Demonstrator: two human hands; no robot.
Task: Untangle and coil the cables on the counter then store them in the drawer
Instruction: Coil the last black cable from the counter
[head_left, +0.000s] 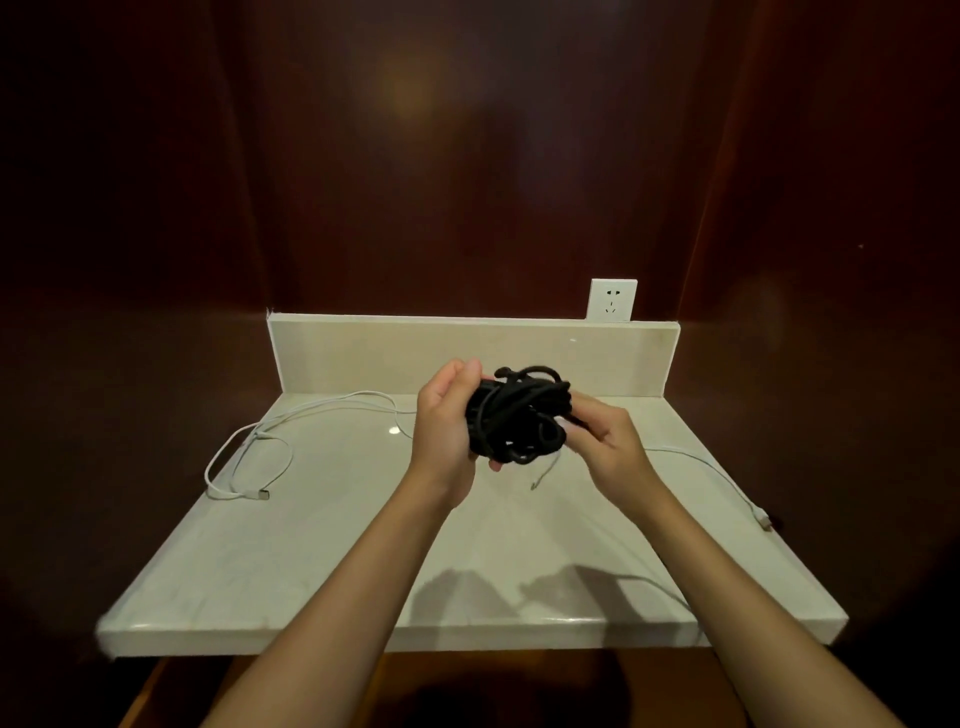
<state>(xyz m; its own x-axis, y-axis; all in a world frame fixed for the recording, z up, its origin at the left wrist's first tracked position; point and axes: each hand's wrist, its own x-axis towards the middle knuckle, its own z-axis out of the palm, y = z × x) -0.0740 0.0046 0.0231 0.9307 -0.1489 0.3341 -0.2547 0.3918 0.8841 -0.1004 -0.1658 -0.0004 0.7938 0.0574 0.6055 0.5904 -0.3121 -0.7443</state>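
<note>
Left hand (445, 415) cups a tangled black cable bundle (519, 415) from the left side, thumb up near its top, fingers wrapped beneath and mostly hidden by the cord. Right hand (605, 435) pinches a strand at the bundle's right edge; its fingertips are hard to make out against the dark loops. Bundle held in the air above the pale counter (363, 545), toward the back; cable ends not traceable inside the knot. White cable, left (244, 457), lies loose on the counter in open loops, plug end toward the front; its far run passes behind the left hand. White cable, right (722, 478), trails to the counter's right edge, its start hidden behind the right wrist. Thin pale connector (543, 475) hangs below the bundle; source unclear. Wall socket (612, 300) above the backsplash (363, 353). Surroundings dark; no drawer discernible.
</note>
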